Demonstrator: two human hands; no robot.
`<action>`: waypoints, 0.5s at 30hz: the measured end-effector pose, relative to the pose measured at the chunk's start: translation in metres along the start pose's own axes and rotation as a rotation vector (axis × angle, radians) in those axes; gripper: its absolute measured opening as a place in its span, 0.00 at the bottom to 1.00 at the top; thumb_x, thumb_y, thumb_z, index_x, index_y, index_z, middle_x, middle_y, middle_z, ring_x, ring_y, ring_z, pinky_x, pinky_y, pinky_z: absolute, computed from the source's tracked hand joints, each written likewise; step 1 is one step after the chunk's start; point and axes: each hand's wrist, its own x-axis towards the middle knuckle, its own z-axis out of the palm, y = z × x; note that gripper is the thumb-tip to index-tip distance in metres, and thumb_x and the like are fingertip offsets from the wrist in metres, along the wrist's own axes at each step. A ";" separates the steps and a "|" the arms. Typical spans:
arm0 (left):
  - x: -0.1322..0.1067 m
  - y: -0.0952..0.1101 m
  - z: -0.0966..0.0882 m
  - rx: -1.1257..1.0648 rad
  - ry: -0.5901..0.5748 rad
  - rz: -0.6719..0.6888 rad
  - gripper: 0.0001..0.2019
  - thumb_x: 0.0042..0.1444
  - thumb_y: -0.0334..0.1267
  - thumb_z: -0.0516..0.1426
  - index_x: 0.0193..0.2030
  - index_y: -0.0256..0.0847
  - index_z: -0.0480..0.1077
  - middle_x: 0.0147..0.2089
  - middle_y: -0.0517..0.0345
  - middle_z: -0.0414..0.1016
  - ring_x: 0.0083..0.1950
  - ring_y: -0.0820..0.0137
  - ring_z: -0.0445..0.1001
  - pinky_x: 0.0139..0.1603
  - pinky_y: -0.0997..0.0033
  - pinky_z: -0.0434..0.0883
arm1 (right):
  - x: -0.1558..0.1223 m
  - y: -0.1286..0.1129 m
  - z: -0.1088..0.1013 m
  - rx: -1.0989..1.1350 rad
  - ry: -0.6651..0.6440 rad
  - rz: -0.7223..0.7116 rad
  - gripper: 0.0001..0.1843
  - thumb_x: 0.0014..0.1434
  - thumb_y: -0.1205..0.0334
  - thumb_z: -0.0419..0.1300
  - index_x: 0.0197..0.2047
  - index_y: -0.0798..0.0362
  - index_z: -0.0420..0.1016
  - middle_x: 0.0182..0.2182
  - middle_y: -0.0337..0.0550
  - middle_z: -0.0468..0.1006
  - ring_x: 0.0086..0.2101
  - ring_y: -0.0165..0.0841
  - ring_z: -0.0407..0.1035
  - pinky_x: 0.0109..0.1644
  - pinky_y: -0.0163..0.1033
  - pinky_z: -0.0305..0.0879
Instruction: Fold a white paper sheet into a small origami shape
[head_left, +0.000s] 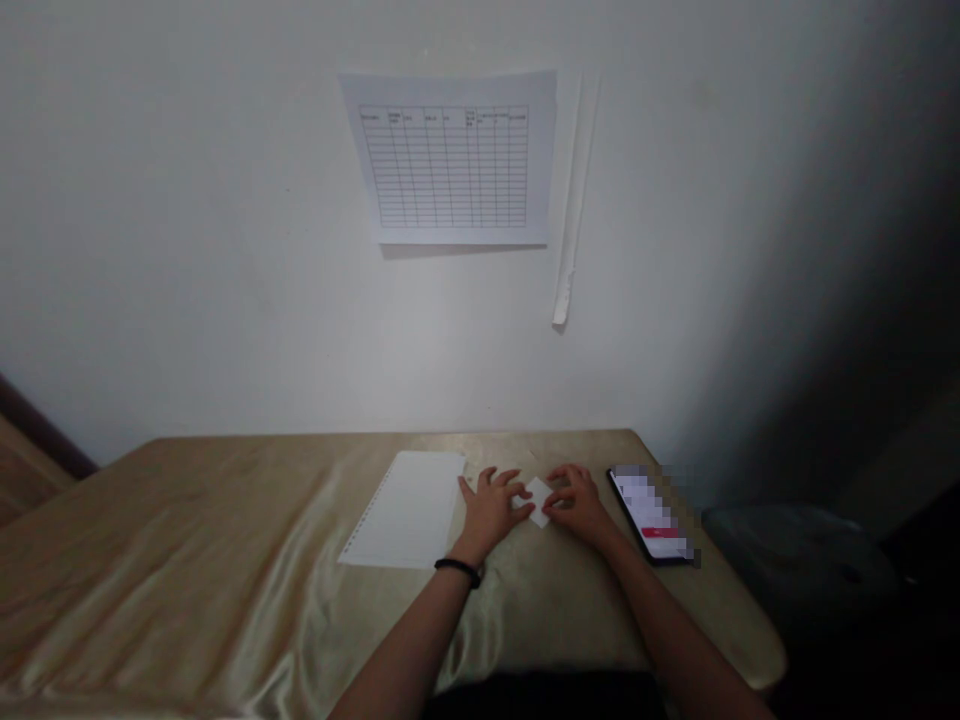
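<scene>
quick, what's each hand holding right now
Left hand: closed on the small white paper.
Right hand: closed on the same paper's opposite side.

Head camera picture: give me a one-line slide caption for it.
Left hand and right hand at a small white piece, between a hole-edged sheet and a phone.

I'm getting a dim, greyish feed right now: the wall [465, 345] is palest through its middle and sinks to near-black at the right. There's soft sheen on the satin cloth [225, 530], a thin shadow beneath the printed sheet [450, 170], its lettering too blurred for me, and blocky pixelation across the phone [637, 500].
</scene>
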 end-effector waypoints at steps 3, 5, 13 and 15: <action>0.000 -0.001 0.001 -0.006 0.003 -0.002 0.11 0.57 0.53 0.62 0.47 0.62 0.77 0.68 0.68 0.67 0.72 0.47 0.52 0.62 0.14 0.34 | 0.000 -0.002 0.000 0.008 0.004 0.025 0.02 0.50 0.62 0.69 0.28 0.44 0.83 0.50 0.43 0.74 0.57 0.42 0.60 0.66 0.50 0.55; 0.000 -0.001 0.001 -0.006 -0.001 -0.003 0.11 0.57 0.53 0.62 0.47 0.62 0.77 0.68 0.69 0.67 0.72 0.47 0.52 0.62 0.14 0.34 | 0.002 -0.004 0.000 -0.005 0.019 0.045 0.02 0.52 0.61 0.69 0.29 0.44 0.84 0.49 0.44 0.75 0.56 0.42 0.61 0.64 0.49 0.57; 0.000 0.001 -0.001 0.000 -0.003 -0.014 0.11 0.57 0.53 0.63 0.46 0.60 0.77 0.68 0.68 0.67 0.72 0.47 0.52 0.64 0.16 0.34 | 0.003 -0.014 0.003 -0.207 0.051 0.084 0.11 0.63 0.57 0.61 0.46 0.35 0.83 0.50 0.47 0.71 0.55 0.44 0.60 0.61 0.51 0.58; 0.000 0.002 -0.001 -0.003 0.003 -0.013 0.11 0.57 0.53 0.63 0.46 0.60 0.77 0.68 0.68 0.67 0.71 0.47 0.53 0.63 0.15 0.35 | 0.003 -0.014 0.005 -0.250 0.041 0.101 0.14 0.65 0.57 0.59 0.51 0.32 0.80 0.52 0.48 0.70 0.56 0.44 0.60 0.61 0.52 0.57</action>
